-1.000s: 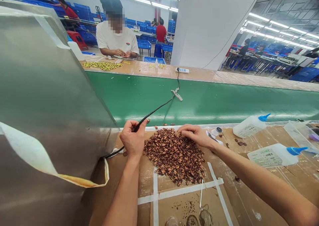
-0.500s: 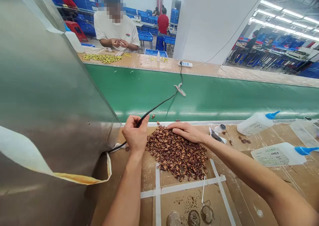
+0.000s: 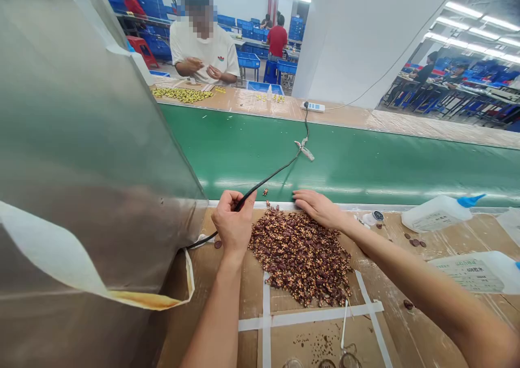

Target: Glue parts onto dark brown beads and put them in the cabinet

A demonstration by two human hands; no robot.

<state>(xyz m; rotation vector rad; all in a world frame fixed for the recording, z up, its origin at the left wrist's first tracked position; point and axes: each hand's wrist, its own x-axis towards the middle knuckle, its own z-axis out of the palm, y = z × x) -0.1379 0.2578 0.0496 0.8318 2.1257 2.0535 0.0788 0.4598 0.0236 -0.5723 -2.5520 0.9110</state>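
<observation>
While left fingers [image 3: 231, 198] clamp black cable [image 3: 276, 173], metal panel [image 3: 105, 168] to their left, right fingers [image 3: 306, 196], outstretched, border brown pile [image 3: 303, 260].

Black cable [image 3: 276, 172]: short stretch hides inside left hand [image 3: 233, 216]; lower end disappears behind metal housing [image 3: 101, 168], itself cut by left edge. Brown pile [image 3: 303, 257]: single pieces too small to identify; right hand [image 3: 319, 208] covers part. Lower bottle [image 3: 473, 273] runs off right; round dishes [image 3: 293, 363], bottom.
</observation>
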